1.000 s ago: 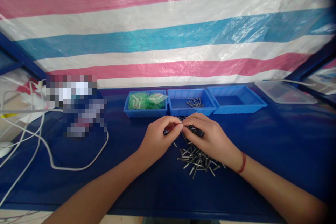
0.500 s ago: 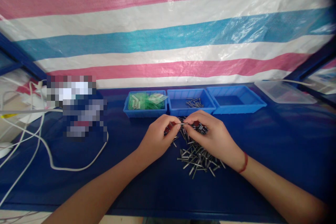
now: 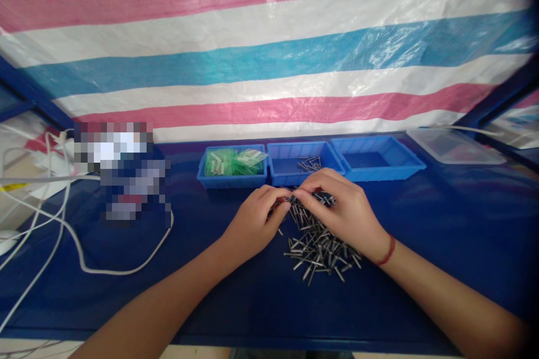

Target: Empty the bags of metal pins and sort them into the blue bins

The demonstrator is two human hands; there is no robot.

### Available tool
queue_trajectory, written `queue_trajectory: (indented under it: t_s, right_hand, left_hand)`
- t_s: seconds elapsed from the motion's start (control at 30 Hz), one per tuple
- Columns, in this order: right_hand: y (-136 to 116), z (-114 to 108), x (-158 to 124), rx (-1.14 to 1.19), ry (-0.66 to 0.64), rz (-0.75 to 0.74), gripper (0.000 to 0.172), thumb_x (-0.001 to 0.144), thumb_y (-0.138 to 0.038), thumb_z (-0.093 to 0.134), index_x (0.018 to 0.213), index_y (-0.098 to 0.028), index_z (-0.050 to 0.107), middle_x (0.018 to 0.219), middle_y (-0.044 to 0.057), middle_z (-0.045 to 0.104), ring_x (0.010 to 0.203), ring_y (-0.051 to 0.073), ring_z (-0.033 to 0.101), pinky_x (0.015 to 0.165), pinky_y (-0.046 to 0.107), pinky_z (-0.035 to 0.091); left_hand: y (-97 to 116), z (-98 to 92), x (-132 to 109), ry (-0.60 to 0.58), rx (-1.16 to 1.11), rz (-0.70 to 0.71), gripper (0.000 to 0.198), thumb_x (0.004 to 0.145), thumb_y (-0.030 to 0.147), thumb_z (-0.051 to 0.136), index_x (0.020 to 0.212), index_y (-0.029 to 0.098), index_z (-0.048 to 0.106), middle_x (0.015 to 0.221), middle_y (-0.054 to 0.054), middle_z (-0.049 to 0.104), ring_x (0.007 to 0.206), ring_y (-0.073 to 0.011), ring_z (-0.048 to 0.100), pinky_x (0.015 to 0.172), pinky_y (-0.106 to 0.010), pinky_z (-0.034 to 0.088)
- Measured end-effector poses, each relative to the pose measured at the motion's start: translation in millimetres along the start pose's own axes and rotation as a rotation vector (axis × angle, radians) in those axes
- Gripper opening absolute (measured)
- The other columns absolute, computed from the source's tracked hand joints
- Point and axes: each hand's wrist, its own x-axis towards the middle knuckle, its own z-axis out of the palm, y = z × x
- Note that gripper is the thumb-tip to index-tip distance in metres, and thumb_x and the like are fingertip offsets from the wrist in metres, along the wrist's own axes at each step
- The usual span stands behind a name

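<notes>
My left hand (image 3: 255, 217) and my right hand (image 3: 347, 207) meet fingertip to fingertip over a pile of blind rivets (image 3: 320, 247) on the table. Both are closed in a pinch around one small metal rivet (image 3: 292, 198), mostly hidden by the fingers. The loose rivets are thin silver and dark pins, lying every which way beneath and in front of my right hand. Just behind the hands, the middle blue bin (image 3: 280, 165) contains several similar pins (image 3: 310, 164).
A left blue bin (image 3: 231, 181) holds green packets (image 3: 221, 162); a right blue bin (image 3: 379, 174) adjoins the middle one. A clear plastic lid (image 3: 457, 148) lies at the back right. White cables (image 3: 126, 271) trail over the table's left side. A striped sheet (image 3: 269, 67) hangs behind.
The rivet showed lengthwise between both hands' fingertips; now it is mostly covered. My right hand's fingers have shifted slightly up and toward the left hand, which has barely moved.
</notes>
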Motion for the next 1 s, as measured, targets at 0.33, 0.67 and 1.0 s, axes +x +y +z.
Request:
queue_trajectory:
  t_s: [0.33, 0.67, 1.0]
  right_hand:
    - [50.9, -5.8, 18.2, -0.517, 0.135, 0.105, 0.028, 0.087, -0.043, 0.055, 0.097, -0.02, 0.067, 0.084, 0.006, 0.067, 0.082, 0.026, 0.057, 0.071, 0.037, 0.036]
    - [24.8, -6.2, 6.0, -0.309, 0.046, -0.006, 0.015, 0.087, -0.026, 0.052, 0.088, -0.02, 0.066, 0.089, 0.006, 0.067, 0.085, 0.023, 0.057, 0.077, 0.04, 0.043]
    - [14.4, -3.1, -0.1, -0.209, -0.014, -0.053, 0.012, 0.086, -0.021, 0.053, 0.088, -0.02, 0.065, 0.091, 0.006, 0.066, 0.085, 0.022, 0.058, 0.076, 0.04, 0.046]
  left_hand:
    - [-3.1, -4.4, -0.4, -0.035, 0.126, 0.031, 0.025, 0.092, 0.018, 0.042, 0.112, 0.017, 0.058, 0.103, -0.007, 0.062, 0.096, -0.0194, 0.054, 0.088, -0.034, 0.042]
    - [6.6, -18.1, -4.8, -0.309, 0.29, 0.171, 0.014, 0.08, 0.021, 0.059, 0.091, 0.024, 0.068, 0.098, -0.003, 0.061, 0.091, -0.0193, 0.051, 0.085, -0.035, 0.036]
    - [1.1, -16.6, -5.4, -0.397, 0.324, 0.232, 0.016, 0.09, 0.034, 0.054, 0.091, 0.024, 0.067, 0.105, -0.003, 0.058, 0.098, -0.0206, 0.046, 0.088, -0.035, 0.034]
